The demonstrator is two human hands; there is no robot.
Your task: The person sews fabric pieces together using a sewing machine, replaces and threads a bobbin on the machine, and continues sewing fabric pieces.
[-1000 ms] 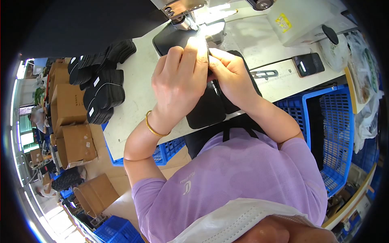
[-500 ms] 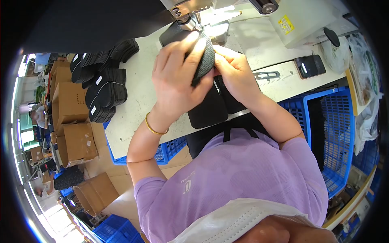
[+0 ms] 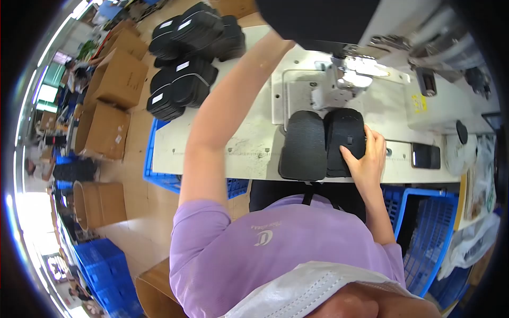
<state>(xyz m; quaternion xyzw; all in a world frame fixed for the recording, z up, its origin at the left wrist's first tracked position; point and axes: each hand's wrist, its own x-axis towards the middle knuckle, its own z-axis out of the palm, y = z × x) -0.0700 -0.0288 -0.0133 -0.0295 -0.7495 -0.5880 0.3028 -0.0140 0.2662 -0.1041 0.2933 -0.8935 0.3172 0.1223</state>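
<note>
The left arm [image 3: 230,103] has stretched far behind the machine head [image 3: 318,18]; its fingers are hidden, their state unclear. The right hand [image 3: 369,161] has come nearer, fingers grasping the right black pad [image 3: 339,124], beside the left black pad [image 3: 303,146] on the surface [image 3: 244,153].

The left arm [image 3: 225,111] now disappears behind the sewing machine [image 3: 342,85]; the right hand [image 3: 368,161] is now on a black pad [image 3: 342,127] before it.
</note>
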